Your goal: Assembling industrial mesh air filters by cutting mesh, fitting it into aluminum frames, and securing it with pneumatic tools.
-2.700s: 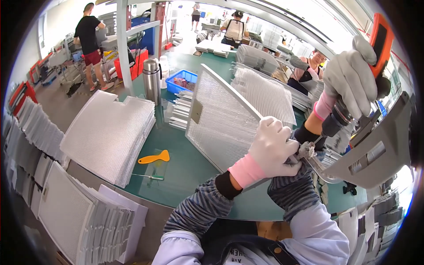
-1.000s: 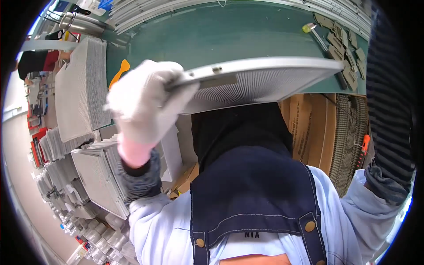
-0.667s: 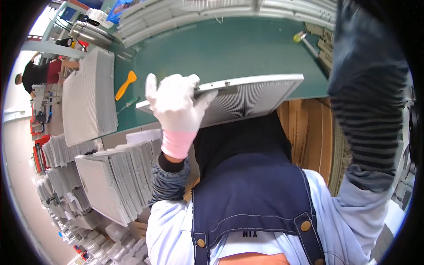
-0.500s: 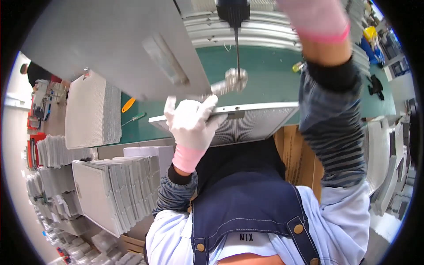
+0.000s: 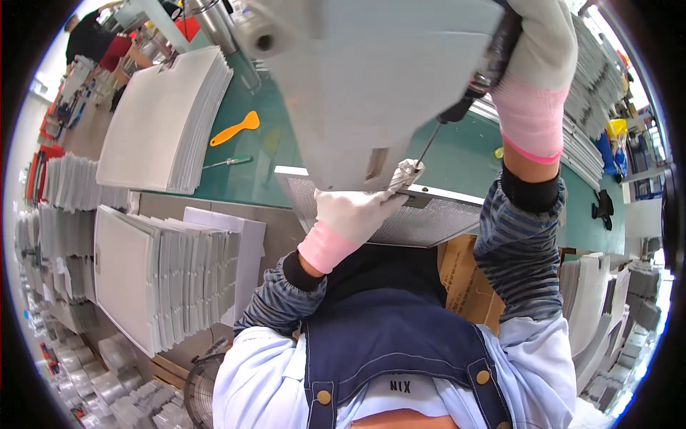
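My left hand, in a white glove with a pink cuff, is closed on the upper edge of a framed mesh filter panel that stands tilted at the bench edge in front of me. Its fingertips are partly hidden. Raised at the upper right, my gloved right hand is wrapped round a black power screwdriver. The driver's long thin bit points down to a small shiny metal piece just above the panel's edge. A large grey machine housing hangs close in front and hides part of the bench.
On the green bench lie an orange scraper and a green-handled screwdriver. Stacked mesh panels stand at the left, with more panels below. A cardboard box sits under the bench. Another person is far left.
My right hand has come lower with the driver, whose bit now slants instead of hanging upright. My left hand and the panel have shifted right in the picture as the view turned.
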`<state>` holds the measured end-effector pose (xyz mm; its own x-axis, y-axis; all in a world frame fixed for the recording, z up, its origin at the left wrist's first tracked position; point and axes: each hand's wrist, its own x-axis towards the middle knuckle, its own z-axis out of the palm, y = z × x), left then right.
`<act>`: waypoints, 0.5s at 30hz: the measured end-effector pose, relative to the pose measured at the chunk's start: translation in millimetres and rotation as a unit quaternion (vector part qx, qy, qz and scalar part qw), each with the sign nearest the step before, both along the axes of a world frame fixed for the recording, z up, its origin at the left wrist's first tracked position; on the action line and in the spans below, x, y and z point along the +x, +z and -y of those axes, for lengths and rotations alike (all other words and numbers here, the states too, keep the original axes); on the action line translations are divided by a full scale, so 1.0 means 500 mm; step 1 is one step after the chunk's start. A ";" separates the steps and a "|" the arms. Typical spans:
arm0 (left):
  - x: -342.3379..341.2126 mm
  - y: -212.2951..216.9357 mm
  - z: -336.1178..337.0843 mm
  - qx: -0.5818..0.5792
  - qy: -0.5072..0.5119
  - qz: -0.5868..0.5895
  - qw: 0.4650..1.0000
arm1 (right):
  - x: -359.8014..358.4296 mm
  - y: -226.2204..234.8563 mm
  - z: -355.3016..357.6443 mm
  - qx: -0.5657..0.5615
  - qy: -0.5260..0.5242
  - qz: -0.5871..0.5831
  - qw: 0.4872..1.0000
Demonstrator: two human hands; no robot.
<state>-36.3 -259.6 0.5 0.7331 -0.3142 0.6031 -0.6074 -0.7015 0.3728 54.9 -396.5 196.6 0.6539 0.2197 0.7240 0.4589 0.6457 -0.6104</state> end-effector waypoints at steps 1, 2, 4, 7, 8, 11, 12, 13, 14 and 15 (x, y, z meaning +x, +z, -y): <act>0.001 0.000 0.011 0.006 -0.006 0.006 1.000 | 0.057 -0.031 0.011 0.131 0.266 0.066 0.953; 0.002 -0.006 0.001 0.003 0.010 0.003 1.000 | 0.048 -0.053 0.015 0.129 0.281 0.061 0.949; 0.007 -0.022 0.003 -0.038 0.010 0.000 0.999 | -0.008 -0.081 0.062 -0.154 -0.163 0.089 0.970; 0.029 -0.070 0.023 -0.072 0.003 0.093 0.993 | -0.002 -0.132 0.090 -0.141 -0.282 0.035 0.948; 0.036 -0.059 0.019 -0.041 0.007 0.146 0.988 | 0.002 -0.137 0.097 -0.101 -0.270 -0.013 0.958; 0.022 -0.027 0.020 -0.084 0.030 0.141 0.986 | 0.013 -0.142 0.094 -0.057 -0.210 -0.082 0.973; 0.018 -0.018 0.015 -0.081 0.044 0.136 0.986 | 0.011 -0.138 0.082 -0.048 -0.168 -0.103 0.979; 0.015 -0.014 0.011 -0.079 0.057 0.132 0.987 | 0.007 -0.134 0.070 -0.040 -0.126 -0.126 0.983; 0.016 -0.013 0.010 -0.082 0.060 0.134 0.986 | 0.000 -0.126 0.060 -0.031 -0.087 -0.146 0.985; 0.017 -0.012 0.008 -0.105 0.037 0.141 0.984 | -0.008 -0.117 0.049 -0.023 -0.049 -0.167 0.984</act>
<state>-28.0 -263.6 -5.4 0.5443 -0.1137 0.8311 -0.6573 -0.6734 0.3384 50.8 -421.1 138.0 0.8738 0.1703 0.4555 0.2863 0.5769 -0.7650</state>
